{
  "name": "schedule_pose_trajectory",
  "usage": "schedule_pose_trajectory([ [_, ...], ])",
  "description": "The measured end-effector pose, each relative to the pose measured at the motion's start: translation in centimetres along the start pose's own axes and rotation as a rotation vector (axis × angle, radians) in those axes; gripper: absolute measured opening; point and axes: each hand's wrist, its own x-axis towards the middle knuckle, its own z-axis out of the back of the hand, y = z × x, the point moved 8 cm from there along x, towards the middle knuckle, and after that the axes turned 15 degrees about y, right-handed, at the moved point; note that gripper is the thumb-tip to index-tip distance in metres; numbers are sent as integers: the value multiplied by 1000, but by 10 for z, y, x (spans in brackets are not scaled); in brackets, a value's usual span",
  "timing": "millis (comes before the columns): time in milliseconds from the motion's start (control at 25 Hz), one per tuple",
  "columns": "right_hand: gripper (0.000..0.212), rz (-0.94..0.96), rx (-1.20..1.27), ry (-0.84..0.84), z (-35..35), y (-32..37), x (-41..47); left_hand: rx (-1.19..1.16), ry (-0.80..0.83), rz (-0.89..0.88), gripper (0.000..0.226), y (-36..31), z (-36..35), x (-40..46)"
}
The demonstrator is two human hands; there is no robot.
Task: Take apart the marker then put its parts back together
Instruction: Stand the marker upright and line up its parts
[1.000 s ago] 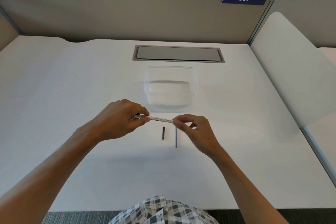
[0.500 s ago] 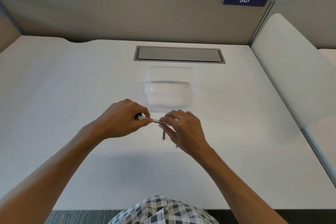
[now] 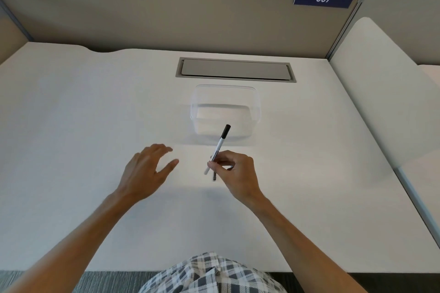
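Tabletop (image 3: 95, 107): white. Clear container (image 3: 225, 112), twelve o'clock of the hands. Left hand (image 3: 145, 171): spread open, holding nothing, at nine o'clock. Right hand (image 3: 234, 171): fingertips pinched on marker barrel (image 3: 217, 150), tilted toward one o'clock. Likely light, stiff, smooth; grip mid-barrel. Small dark part (image 3: 214, 175) lies beneath.
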Motion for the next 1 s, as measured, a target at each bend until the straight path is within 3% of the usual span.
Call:
schedule_pose_trajectory([
  [200, 4, -51, -117, 35, -18, -11, 8, 164, 186, 97, 92, 40, -59, -14],
  [400, 4, -23, -272, 72, -34, -10, 11, 96, 150, 120, 77, 50, -75, -21],
  [680, 11, -66, -432, 154, -47, -21, 13, 63, 109, 107, 76, 50, -75, -21],
  [1000, 9, -25, -389, 109, -38, -11, 11, 82, 87, 114, 71, 53, -77, -20],
])
